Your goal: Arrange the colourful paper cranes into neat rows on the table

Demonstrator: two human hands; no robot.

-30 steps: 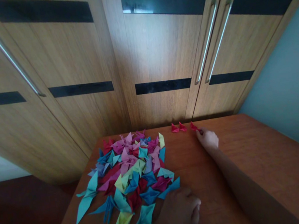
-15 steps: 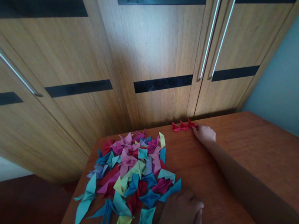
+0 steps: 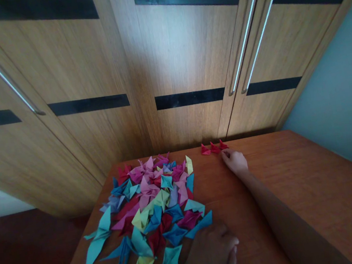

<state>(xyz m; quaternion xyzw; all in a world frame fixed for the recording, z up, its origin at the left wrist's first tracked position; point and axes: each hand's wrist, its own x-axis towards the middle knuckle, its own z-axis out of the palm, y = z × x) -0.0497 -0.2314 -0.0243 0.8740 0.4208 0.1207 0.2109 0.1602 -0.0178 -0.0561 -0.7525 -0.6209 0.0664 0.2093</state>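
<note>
My right hand (image 3: 235,162) lies at the table's back edge, its fingertips drawn together just in front of the rightmost red folded paper crane (image 3: 223,144). Whether they touch it, I cannot tell; nothing shows between them. That crane stands in a short row with a middle red crane (image 3: 214,147) and a left red crane (image 3: 205,149). Nearer to me, my left hand (image 3: 215,249) rests on the table with curled fingers, its palm hidden. Just beyond it lies a blue folded paper (image 3: 200,225), at the edge of a pile of paper cranes (image 3: 148,193) in pink, blue, yellow and red.
The brown wooden table (image 3: 303,183) carries the pile on its left part. Right behind it stands a wooden wardrobe (image 3: 180,52) with metal handles and dark strips. A pale blue wall (image 3: 337,81) rises at the right; dark floor (image 3: 22,256) shows at the left.
My right hand has slid slightly left and back from the rightmost red crane, which stays in the row. The left hand has not moved. The view has shifted a little.
</note>
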